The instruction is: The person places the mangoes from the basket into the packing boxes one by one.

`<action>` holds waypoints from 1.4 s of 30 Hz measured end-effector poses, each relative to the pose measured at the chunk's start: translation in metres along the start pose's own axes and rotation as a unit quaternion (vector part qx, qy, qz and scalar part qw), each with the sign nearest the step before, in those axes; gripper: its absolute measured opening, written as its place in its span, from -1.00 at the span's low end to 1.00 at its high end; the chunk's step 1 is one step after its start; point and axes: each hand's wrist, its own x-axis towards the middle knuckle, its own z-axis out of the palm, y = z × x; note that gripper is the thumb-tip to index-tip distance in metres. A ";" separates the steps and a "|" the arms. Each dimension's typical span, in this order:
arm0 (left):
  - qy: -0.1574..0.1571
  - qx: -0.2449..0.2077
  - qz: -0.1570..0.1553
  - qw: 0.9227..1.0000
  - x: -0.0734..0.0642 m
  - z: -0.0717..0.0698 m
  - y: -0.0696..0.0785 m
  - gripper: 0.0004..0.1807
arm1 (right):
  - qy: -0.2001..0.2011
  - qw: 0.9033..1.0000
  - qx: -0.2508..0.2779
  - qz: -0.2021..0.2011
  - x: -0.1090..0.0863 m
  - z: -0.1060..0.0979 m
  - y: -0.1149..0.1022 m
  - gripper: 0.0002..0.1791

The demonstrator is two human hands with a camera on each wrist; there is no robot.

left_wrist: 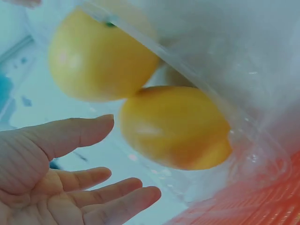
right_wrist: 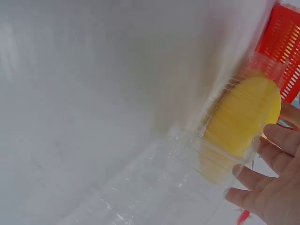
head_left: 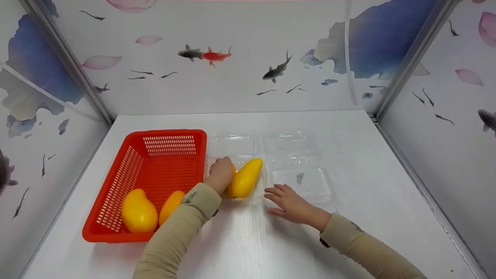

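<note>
Two yellow mangoes lie side by side in a clear plastic box whose raised lid (head_left: 232, 145) is folded back behind it. One mango (head_left: 247, 179) shows fully in the head view; the other mango (left_wrist: 176, 129) is mostly hidden there behind my left hand (head_left: 221, 173). In the left wrist view, that hand's thumb and fingers are extended beside the second mango, with a gap between. My right hand (head_left: 288, 202) is spread palm down, its fingertips near the box's right side. From the right wrist, the first mango (right_wrist: 243, 115) shows through the box wall.
A red plastic basket (head_left: 203, 155) stands on the left, with two more mangoes at its near end, one mango (head_left: 139, 212) and another mango (head_left: 170, 205) partly behind my left sleeve. A second clear box (head_left: 310, 193) sits on the right, lid back. Printed panels enclose the white table.
</note>
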 end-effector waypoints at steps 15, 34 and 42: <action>0.080 -0.056 0.029 0.995 -0.043 0.032 0.011 -0.24 | -0.072 0.997 -0.004 0.009 0.025 -0.035 -0.003 -0.54; 0.081 -0.147 -0.063 0.984 -0.034 0.055 -0.030 0.24 | -0.108 0.990 0.087 0.036 0.034 -0.041 0.005 -0.52; 0.071 -0.136 -0.075 0.985 -0.034 0.055 -0.029 0.24 | -0.116 0.979 0.134 0.105 0.047 -0.048 0.011 -0.55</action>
